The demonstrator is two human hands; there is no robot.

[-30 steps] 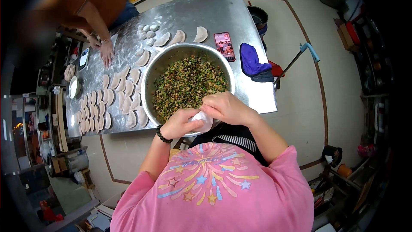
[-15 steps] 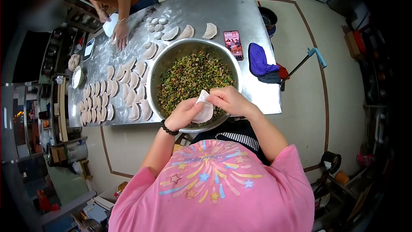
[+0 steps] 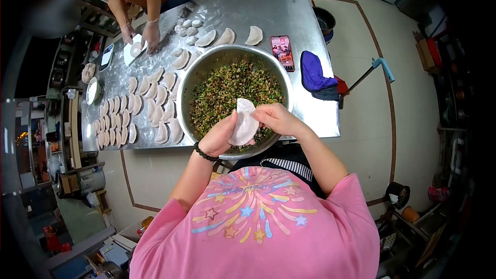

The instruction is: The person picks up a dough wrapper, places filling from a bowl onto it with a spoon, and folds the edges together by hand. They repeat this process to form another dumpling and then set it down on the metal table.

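A pale, half-moon dumpling point(image 3: 243, 124) is held over the near part of a large metal bowl point(image 3: 182, 104). My left hand point(image 3: 221, 135) cups it from the left, fingers partly hidden beneath the dough. On its right edge, my right hand point(image 3: 276, 119) pinches the rim between thumb and fingers. Chopped filling point(image 3: 235, 82), green, brown and orange, fills much of the bowl below. Left of the bowl, finished-looking dumplings point(image 3: 161, 95) lie in rows on the floured steel table point(image 3: 248, 13).
Across the table, another person's hands point(image 3: 151, 35) handle a white flat board point(image 3: 133, 54) with a round wrapper. Small dough pieces point(image 3: 191, 31) lie near them. A lit phone point(image 3: 282, 53) and purple cloth item point(image 3: 315, 72) sit right of the bowl. A white bowl point(image 3: 93, 91) stands far left.
The dumpling in my hands has turned to show its broad face, and my right hand has shifted slightly along its edge. The other person's hands have moved together at the board, which has tilted.
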